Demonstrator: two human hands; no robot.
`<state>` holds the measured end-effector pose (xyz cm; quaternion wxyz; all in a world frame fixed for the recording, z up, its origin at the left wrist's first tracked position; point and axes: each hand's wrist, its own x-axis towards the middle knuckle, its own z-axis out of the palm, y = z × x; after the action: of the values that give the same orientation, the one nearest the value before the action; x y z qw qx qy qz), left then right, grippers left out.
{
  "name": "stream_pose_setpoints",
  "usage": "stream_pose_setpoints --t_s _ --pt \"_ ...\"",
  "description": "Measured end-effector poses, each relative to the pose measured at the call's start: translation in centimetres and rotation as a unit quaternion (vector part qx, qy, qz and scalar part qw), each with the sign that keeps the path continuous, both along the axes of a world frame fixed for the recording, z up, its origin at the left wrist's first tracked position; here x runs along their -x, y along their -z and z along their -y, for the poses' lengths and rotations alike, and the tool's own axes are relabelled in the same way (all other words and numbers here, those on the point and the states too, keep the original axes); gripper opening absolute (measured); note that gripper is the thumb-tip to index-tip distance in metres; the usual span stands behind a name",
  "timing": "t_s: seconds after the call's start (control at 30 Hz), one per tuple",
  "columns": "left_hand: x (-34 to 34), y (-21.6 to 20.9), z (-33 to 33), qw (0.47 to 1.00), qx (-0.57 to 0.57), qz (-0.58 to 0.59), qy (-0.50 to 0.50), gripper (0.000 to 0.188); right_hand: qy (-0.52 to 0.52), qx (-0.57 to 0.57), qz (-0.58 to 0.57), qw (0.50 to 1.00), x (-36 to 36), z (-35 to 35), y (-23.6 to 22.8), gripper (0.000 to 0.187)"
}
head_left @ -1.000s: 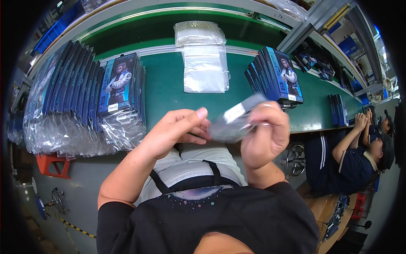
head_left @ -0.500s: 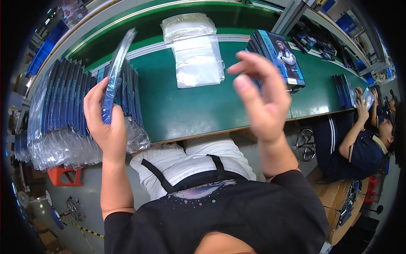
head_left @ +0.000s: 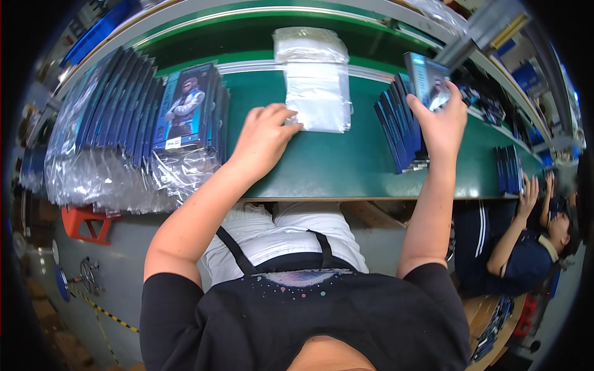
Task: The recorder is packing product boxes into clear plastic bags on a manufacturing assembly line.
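Observation:
My right hand [head_left: 444, 123] grips a flat dark-blue box [head_left: 422, 79] with a printed figure on its front, thumb on one side and fingers on the other. It is held tilted at the row of similar boxes [head_left: 399, 127] on the right of the bench. My left hand [head_left: 265, 137] reaches to the lower left corner of a stack of clear plastic bags [head_left: 317, 93], thumb and forefinger slightly apart at its edge. Left of that hand, a bagged box [head_left: 184, 111] leans face-up on a row of boxes in clear plastic [head_left: 117, 111].
The green bench [head_left: 334, 167] ends just before my lap. A metal rail runs along its back. At the right, a co-worker [head_left: 526, 247] sits with raised hands near another small box group [head_left: 507, 168]. A red stool [head_left: 90, 224] stands below the left end.
My left hand has let go of the bagged box on the left row and moved right to the plastic bags. My right hand has moved right and taken hold of a box.

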<state>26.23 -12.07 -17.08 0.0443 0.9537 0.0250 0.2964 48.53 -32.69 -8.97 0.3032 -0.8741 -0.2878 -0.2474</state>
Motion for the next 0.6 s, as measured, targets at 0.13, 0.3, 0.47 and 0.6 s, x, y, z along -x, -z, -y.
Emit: stream_pose_setpoints --t_s 0.13,0.3,0.47,0.6 --pt "-0.9 1.7 -1.1 0.996 0.071 -0.057 -0.015 0.024 -0.205 -0.242 -0.078 0.945 5.8 0.0 -1.6 0.078" --pt "-1.2 1.5 -0.2 0.991 0.131 0.015 -0.029 0.018 -0.374 -0.357 -0.6 0.61 6.8 0.2 1.9 0.057" --pt "-1.6 1.7 -0.4 0.978 0.205 0.038 -0.003 0.012 -0.395 -0.34 -0.738 0.429 7.2 -0.6 8.1 0.032" --pt "-2.0 1.0 -0.8 0.954 0.299 0.019 0.006 0.01 -0.435 -0.271 -0.756 0.407 8.9 -1.9 7.4 0.053"
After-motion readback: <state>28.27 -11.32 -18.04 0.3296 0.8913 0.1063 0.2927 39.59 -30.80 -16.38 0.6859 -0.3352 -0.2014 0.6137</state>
